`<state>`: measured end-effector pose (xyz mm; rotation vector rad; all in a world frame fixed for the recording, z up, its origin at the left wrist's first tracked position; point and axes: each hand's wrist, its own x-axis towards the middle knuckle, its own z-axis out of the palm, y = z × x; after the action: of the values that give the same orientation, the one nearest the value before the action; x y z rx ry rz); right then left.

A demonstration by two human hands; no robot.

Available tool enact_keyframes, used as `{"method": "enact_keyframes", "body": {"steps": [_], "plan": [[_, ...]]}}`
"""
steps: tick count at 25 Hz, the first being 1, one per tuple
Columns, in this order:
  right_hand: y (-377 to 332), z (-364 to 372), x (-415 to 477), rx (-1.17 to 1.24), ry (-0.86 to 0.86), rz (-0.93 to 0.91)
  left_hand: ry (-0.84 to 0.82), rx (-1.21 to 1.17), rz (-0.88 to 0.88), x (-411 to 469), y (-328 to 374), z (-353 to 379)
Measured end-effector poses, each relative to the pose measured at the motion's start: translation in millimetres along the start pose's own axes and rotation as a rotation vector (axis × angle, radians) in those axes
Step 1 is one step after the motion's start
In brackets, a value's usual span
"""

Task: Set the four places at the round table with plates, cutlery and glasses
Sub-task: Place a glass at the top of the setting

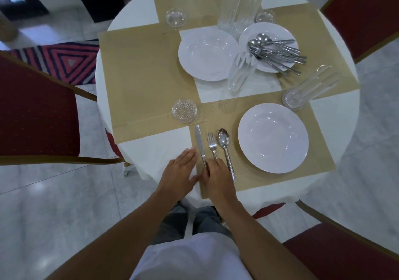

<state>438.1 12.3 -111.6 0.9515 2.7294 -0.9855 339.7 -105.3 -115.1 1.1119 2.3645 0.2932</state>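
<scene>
On the near gold placemat (257, 180) lie a knife (199, 143), a fork (211, 144) and a spoon (225, 152) side by side, left of a white plate (273, 138). My right hand (216, 177) rests on the lower ends of the knife and fork, fingers curled over their handles. My left hand (179, 172) lies flat and open on the white tablecloth beside the knife. Mid-table stand a second white plate (208, 53) and a third plate (278, 31) heaped with cutlery (274, 51). A tall glass (311, 87) stands beyond the near plate.
More tall glasses (239, 74) (237, 7) stand around the middle plates. Glass coasters (185, 111) (175, 17) (265, 16) sit on the placemats. Red chairs (36, 115) (364, 13) (345, 256) ring the round table. A striped rug (64, 60) lies on the marble floor at left.
</scene>
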Motion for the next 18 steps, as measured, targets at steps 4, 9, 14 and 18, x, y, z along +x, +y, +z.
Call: {"method": "enact_keyframes", "body": {"steps": [4, 9, 14, 18], "plan": [[0.2, 1.6, 0.7, -0.014, -0.01, 0.006, -0.003, -0.02, 0.002, -0.1, -0.1, -0.5], [-1.9, -0.8, -0.5, -0.007, 0.014, 0.024, -0.008, -0.038, 0.017, -1.0, -0.7, -1.7], [-7.9, 5.8, -0.5, -0.013, 0.112, 0.01, -0.009, -0.1, 0.084, 1.4, -9.8, -7.4], [-23.8, 18.2, -4.4, -0.123, 0.213, -0.056, -0.02, -0.058, 0.139, 2.3, -32.8, -18.5]]}}
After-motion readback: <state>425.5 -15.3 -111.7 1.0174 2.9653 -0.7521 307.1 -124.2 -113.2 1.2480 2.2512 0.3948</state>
